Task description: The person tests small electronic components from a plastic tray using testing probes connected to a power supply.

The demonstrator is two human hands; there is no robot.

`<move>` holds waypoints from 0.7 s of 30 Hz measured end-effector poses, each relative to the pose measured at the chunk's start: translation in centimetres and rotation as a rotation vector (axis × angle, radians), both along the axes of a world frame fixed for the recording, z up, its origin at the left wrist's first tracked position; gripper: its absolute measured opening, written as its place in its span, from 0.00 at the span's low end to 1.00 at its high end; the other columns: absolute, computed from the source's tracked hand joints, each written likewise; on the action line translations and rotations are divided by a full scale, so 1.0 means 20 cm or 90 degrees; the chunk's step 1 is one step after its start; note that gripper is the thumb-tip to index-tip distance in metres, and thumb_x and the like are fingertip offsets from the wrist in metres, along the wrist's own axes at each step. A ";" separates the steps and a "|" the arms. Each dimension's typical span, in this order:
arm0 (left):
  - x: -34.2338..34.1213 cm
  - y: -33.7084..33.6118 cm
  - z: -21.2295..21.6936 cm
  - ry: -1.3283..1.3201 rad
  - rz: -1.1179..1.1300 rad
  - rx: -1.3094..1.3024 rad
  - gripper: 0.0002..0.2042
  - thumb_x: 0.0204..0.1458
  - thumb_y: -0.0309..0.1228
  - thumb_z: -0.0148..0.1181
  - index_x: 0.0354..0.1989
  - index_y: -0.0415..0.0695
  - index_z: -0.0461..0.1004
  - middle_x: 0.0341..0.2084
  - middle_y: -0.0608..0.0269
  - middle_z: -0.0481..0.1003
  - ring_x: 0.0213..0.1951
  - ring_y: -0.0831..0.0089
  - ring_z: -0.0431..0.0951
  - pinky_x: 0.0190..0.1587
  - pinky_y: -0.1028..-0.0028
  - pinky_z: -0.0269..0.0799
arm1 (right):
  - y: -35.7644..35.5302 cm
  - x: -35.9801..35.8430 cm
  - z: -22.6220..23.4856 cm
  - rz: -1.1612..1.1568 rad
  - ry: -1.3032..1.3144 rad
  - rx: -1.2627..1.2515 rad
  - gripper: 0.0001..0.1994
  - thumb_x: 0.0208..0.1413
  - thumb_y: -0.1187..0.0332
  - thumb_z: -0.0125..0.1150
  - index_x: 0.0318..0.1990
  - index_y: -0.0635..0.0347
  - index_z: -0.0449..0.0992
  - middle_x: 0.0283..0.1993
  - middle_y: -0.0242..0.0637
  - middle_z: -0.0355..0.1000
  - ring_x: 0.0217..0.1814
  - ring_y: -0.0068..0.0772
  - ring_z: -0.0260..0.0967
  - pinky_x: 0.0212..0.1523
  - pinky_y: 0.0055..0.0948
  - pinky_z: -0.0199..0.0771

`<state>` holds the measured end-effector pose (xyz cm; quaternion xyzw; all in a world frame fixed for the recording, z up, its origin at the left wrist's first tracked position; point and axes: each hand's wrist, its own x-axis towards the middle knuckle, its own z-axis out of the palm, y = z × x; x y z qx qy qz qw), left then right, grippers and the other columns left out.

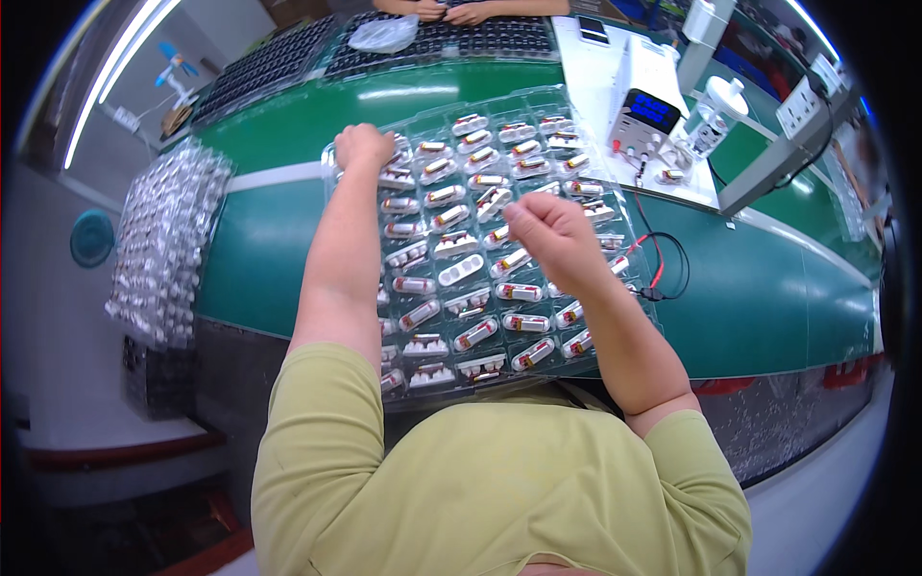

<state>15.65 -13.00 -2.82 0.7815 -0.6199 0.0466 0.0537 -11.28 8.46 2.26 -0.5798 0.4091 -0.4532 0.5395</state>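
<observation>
Right here beneath both hands, a clear compartmented tray (pixel 432 125), loaded with white rounded parts (pixel 461 270), many showing silver, red and yellow, others tipped on edge. Up at the far left corner, the left hand (pixel 365 146), with fingers bunched down at the rim: cannot tell whether clamped on it or just touching. Over the tray's right half, the right hand (pixel 555 235), curled together, thumb against fingers; cannot tell whether empty or pinching something small. Just right of that hand, red and black leads (pixel 658 274); farther up, a white instrument with a blue display (pixel 645 125). Way left of the left hand, a tall stack of clear trays (pixel 173 245). Beyond both hands, another person's hands (pixel 466 13), beside a crumpled plastic bag (pixel 384 35).
</observation>
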 end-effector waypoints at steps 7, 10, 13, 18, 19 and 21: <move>-0.03 0.01 0.10 0.103 0.022 0.052 0.26 0.47 0.47 0.66 0.49 0.40 0.75 0.46 0.47 0.77 0.49 0.54 0.77 0.52 0.61 0.71 | -0.08 0.06 -0.22 -0.019 0.068 -0.010 0.17 0.59 0.58 0.56 0.26 0.64 0.73 0.19 0.34 0.66 0.22 0.25 0.60 0.27 0.31 0.63; -0.01 0.05 0.05 0.109 -0.036 -0.042 0.27 0.46 0.43 0.67 0.52 0.38 0.73 0.39 0.50 0.78 0.43 0.56 0.78 0.46 0.61 0.72 | -0.07 0.05 -0.19 -0.013 0.079 0.027 0.16 0.60 0.59 0.56 0.26 0.62 0.73 0.20 0.30 0.66 0.23 0.21 0.60 0.27 0.27 0.63; -0.04 0.13 0.04 0.181 -0.104 -0.186 0.24 0.49 0.39 0.65 0.51 0.38 0.72 0.35 0.52 0.78 0.38 0.59 0.79 0.41 0.63 0.73 | -0.05 0.04 -0.19 -0.004 0.081 0.041 0.15 0.62 0.60 0.55 0.27 0.61 0.73 0.22 0.26 0.66 0.24 0.16 0.60 0.27 0.23 0.63; -0.21 0.57 0.12 0.966 -0.200 0.092 0.10 0.59 0.32 0.57 0.45 0.41 0.74 0.36 0.67 0.76 0.34 0.78 0.75 0.34 0.76 0.75 | -0.03 0.07 -0.25 0.004 -0.031 0.019 0.14 0.65 0.60 0.51 0.30 0.59 0.72 0.24 0.23 0.65 0.24 0.14 0.59 0.27 0.20 0.62; -0.25 0.68 0.14 1.033 -0.180 0.154 0.08 0.58 0.31 0.57 0.41 0.41 0.74 0.35 0.65 0.76 0.34 0.77 0.76 0.35 0.75 0.77 | -0.02 0.08 -0.24 0.033 -0.085 0.021 0.14 0.66 0.60 0.49 0.31 0.58 0.71 0.25 0.23 0.65 0.25 0.13 0.58 0.26 0.18 0.59; -0.33 0.83 0.16 1.104 -0.195 0.251 0.07 0.56 0.28 0.58 0.40 0.40 0.71 0.34 0.61 0.76 0.34 0.72 0.79 0.37 0.72 0.79 | -0.01 0.06 -0.20 0.063 -0.120 0.046 0.13 0.67 0.60 0.48 0.32 0.56 0.71 0.26 0.23 0.65 0.25 0.12 0.58 0.25 0.16 0.57</move>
